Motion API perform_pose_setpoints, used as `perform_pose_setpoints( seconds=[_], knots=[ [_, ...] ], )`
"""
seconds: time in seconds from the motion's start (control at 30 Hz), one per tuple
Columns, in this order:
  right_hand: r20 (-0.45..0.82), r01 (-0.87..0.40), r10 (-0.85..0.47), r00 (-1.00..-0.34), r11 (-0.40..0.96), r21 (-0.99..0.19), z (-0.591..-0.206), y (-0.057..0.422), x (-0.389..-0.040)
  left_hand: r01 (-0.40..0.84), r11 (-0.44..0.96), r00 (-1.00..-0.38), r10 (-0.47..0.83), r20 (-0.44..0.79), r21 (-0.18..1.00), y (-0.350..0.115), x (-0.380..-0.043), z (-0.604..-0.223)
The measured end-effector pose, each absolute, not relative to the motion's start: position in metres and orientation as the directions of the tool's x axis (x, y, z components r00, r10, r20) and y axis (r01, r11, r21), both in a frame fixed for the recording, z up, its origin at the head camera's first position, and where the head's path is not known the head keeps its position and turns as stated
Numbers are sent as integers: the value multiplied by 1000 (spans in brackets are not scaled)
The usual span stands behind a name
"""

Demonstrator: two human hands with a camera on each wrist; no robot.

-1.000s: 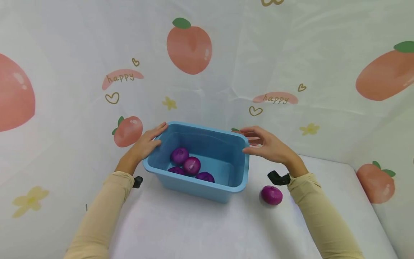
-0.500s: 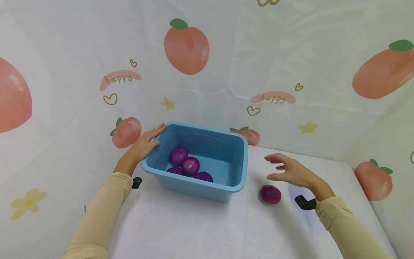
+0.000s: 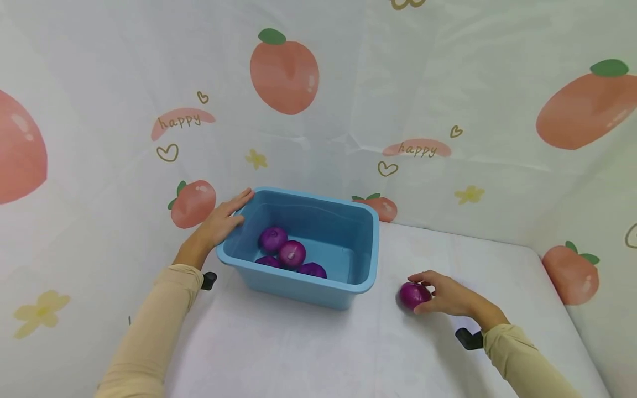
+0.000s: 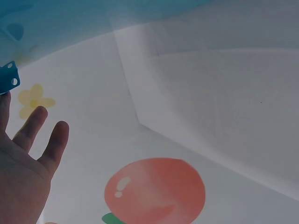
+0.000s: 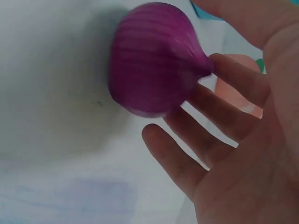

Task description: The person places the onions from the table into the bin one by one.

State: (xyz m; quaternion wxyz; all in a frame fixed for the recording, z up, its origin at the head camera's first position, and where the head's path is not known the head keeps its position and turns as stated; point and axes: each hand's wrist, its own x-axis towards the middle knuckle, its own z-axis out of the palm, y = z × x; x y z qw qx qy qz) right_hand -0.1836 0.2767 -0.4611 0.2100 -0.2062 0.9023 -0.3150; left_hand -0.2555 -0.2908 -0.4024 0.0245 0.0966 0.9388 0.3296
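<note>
A purple onion (image 3: 414, 296) lies on the white table, right of the light blue plastic tub (image 3: 298, 287). My right hand (image 3: 448, 296) is at its right side, thumb and fingers spread around it. In the right wrist view the onion (image 5: 154, 60) fills the upper middle, its pointed end toward the palm, with the fingers (image 5: 173, 158) loosely bent behind and below it. My left hand (image 3: 219, 224) rests on the tub's left rim, fingers extended along it. The left wrist view shows that hand (image 4: 23, 172) with fingers apart beneath the tub's blue edge (image 4: 84, 23).
Several purple onions lie inside the tub, one of them (image 3: 292, 254) near the middle; the front wall partly hides two. A white cloth (image 3: 318, 138) printed with peaches hangs behind the table (image 3: 278, 354) and at its sides.
My right hand has left the tub's right rim, swung out to the right, then come down to the loose onion. My left hand has stayed on the left rim.
</note>
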Motion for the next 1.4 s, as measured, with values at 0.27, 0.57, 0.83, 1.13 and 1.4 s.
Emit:
perform_pose_setpoints(
  seconds=[0.27, 0.57, 0.83, 1.13, 1.4],
  knots=[
    [-250, -226, -482, -840, 730, -645, -485, 275, -178, 156, 751, -981, 194, 11, 642, -291, -255, -405],
    [-250, -195, -457, -853, 725, -661, -489, 269, -175, 137, 749, -984, 177, 4, 649, -291, -254, -402],
    [-235, -201, -446, -864, 733, -650, -478, 262, -179, 133, 747, -983, 181, -6, 651, -290, -255, -403],
    [-97, -276, -458, -884, 678, -681, -434, 253, -199, 137, 752, -983, 186, -8, 644, -290, -257, -402],
    [47, -379, -470, -881, 645, -663, -378, 246, -212, 138, 749, -982, 187, -7, 648, -290, -255, -402]
  ],
)
